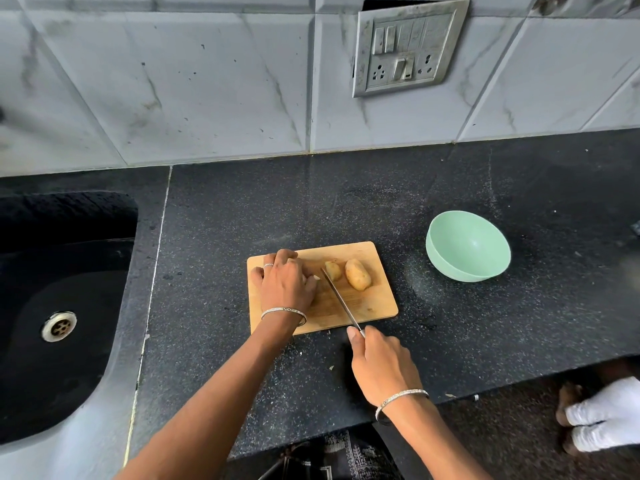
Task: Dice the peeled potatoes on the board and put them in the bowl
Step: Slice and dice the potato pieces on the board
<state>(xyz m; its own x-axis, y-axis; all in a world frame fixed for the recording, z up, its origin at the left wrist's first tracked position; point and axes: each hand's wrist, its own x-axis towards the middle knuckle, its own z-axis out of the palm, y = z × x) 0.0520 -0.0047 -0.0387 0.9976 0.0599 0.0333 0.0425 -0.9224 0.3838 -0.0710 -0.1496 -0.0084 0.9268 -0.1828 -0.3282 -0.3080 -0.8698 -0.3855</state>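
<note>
A wooden cutting board lies on the black counter. On it sit a whole peeled potato and a smaller piece just left of it. My left hand covers the board's left part, fingers curled over a potato that is mostly hidden beneath them. My right hand grips the handle of a knife; its blade runs diagonally up the board, with the tip between my left hand and the small piece. A mint-green bowl stands to the right of the board and looks empty.
A black sink with a metal drain lies at the left. The tiled wall carries a switch and socket panel. The counter's front edge runs below my right wrist; someone's feet show on the floor at lower right.
</note>
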